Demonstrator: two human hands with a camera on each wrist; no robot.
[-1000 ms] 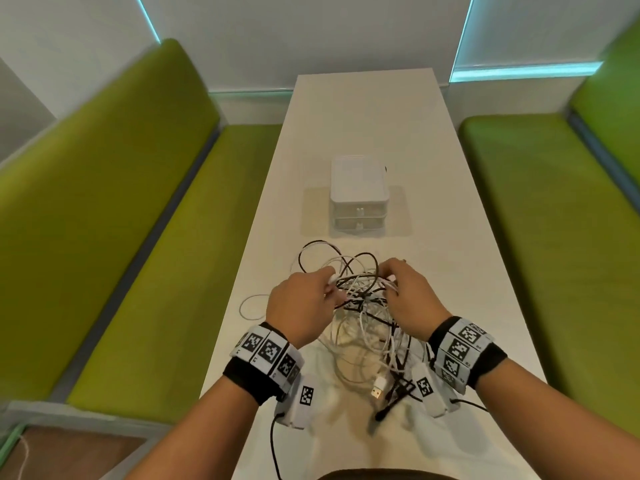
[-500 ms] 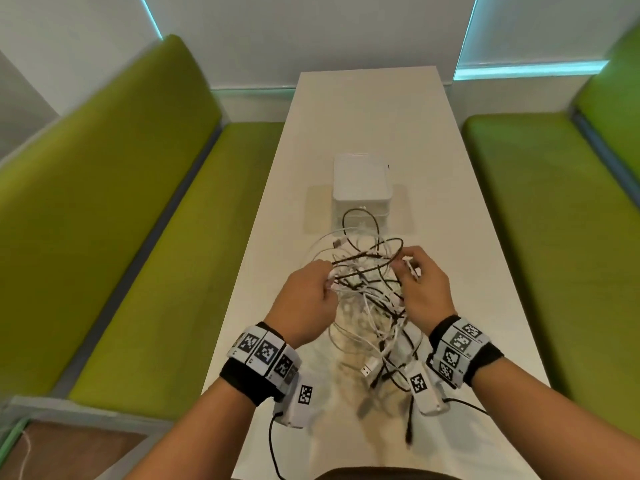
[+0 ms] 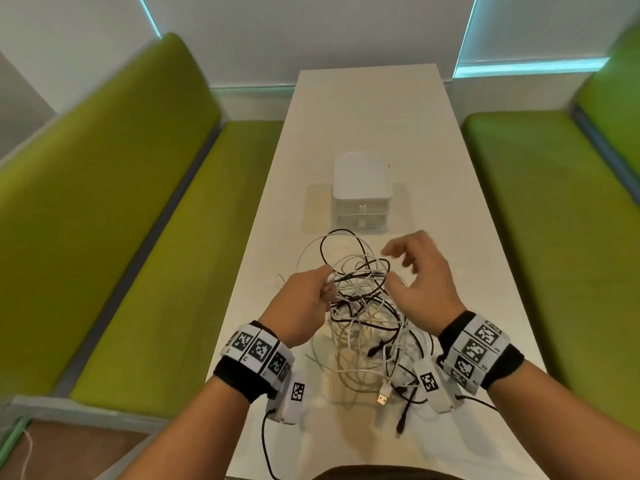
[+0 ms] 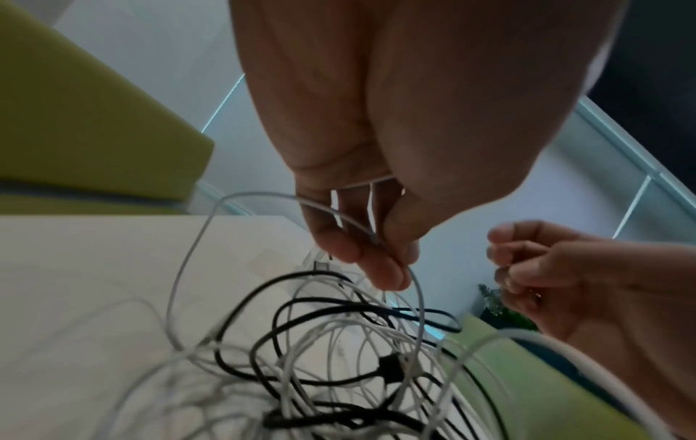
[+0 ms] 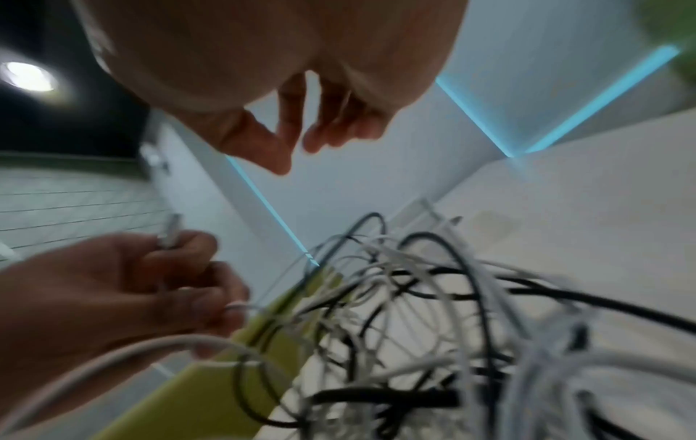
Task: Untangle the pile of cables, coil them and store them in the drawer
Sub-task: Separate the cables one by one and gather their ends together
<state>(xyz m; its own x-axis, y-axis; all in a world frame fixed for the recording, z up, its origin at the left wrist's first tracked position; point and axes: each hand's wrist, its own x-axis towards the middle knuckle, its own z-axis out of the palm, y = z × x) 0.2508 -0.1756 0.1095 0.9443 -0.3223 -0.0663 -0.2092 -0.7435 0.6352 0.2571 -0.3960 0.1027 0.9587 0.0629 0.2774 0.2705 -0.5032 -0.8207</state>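
Note:
A tangle of white and black cables (image 3: 363, 306) hangs over the white table (image 3: 467, 271) in the head view. My left hand (image 3: 327, 285) grips white strands at the tangle's upper left. In the left wrist view its thumb and fingers (image 4: 380, 268) pinch a white cable (image 4: 180, 268). From the right wrist camera, a white connector (image 5: 169, 232) sticks out of that fist. My right hand (image 3: 398, 268) hovers just right of the tangle, fingers relaxed and apart, holding nothing. A small white drawer unit (image 3: 362, 188), drawers closed, stands beyond the cables.
Green benches (image 3: 156, 254) run along both sides of the narrow table. Loose plug ends, one a USB plug (image 3: 382, 398), dangle near the table's front edge. The table surface behind the drawer unit is bare up to the wall.
My right hand has let go of the cables and opened, moving slightly right. The tangle now hangs from my left hand alone and has sagged lower.

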